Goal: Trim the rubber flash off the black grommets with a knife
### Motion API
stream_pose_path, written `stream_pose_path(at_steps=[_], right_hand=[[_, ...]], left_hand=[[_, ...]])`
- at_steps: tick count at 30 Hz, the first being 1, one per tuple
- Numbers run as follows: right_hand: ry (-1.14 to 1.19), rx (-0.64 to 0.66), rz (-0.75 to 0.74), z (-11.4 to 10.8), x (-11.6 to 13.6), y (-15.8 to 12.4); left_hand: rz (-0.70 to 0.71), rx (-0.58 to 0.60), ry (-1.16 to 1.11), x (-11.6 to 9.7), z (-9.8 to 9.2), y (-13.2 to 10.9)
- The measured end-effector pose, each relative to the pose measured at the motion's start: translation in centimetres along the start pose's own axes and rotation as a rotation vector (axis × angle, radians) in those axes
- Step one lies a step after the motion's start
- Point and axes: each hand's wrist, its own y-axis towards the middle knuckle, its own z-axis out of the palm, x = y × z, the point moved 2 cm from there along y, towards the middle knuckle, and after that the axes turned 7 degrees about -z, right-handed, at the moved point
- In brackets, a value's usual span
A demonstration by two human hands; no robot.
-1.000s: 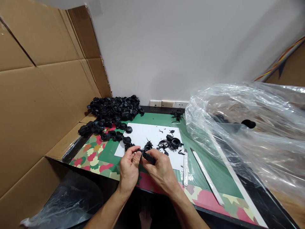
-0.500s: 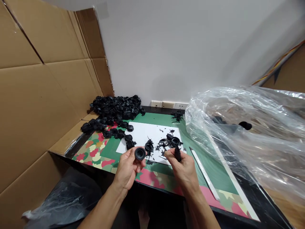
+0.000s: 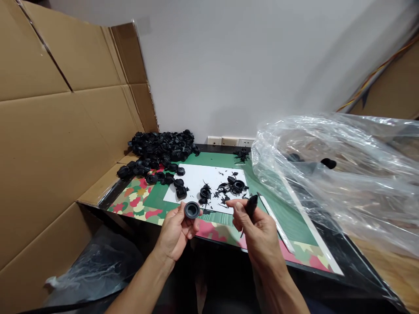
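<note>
Hands hovering over the near counter [image 3: 225,237] edge, left hand [image 3: 175,231] pinching a black rubber ring [image 3: 192,210] upright, right hand [image 3: 258,231] gripping a dark blade tool [image 3: 251,206] just right of it, tip pointing away.

Hidden and unclear parts

The right hand [image 3: 258,229] covers most of the black tool [image 3: 251,205], so its shape is unclear. The plastic bag [image 3: 343,174] leaves the frame at right, and the dark pieces inside [image 3: 328,163] look blurred.
</note>
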Motion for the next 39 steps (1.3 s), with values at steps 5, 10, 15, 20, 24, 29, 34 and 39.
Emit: stream_pose_path(at_steps=[5, 10, 15, 20, 24, 29, 34, 39], right_hand=[[0.035, 0.114, -0.119, 0.2, 1.4, -1.4], [0.082, 0.071, -0.279, 0.3, 2.0, -2.6], [0.338, 0.057, -0.240, 0.8, 1.3, -3.0], [0.321, 0.106, -0.283, 1.4, 0.8, -2.7], [0.219, 0.194, -0.214, 1.0, 0.3, -2.5], [0.137, 0.286, -0.230, 0.2, 0.5, -2.4], [0.069, 0.241, -0.356, 0.5, 0.9, -2.1], [0.032, 0.232, -0.472, 1.1, 0.8, -1.9]], left_hand=[[0.007, 0.033, -0.003, 0.1, 0.1, -1.2], [0.039, 0.047, 0.021, 0.2, 0.0, -1.7], [0.011, 0.029, 0.035, 0.5, 0.3, -1.9], [-0.065, 0.015, 0.041, 1.0, 0.6, -1.7], [-0.107, 0.033, 0.054, 1.2, 0.7, -1.3], [-0.126, 0.069, 0.079, 1.3, 0.8, -1.0], [-0.146, 0.071, 0.099, 1.3, 0.7, -0.7], [-0.150, 0.083, 0.110, 1.2, 0.6, -0.5]])
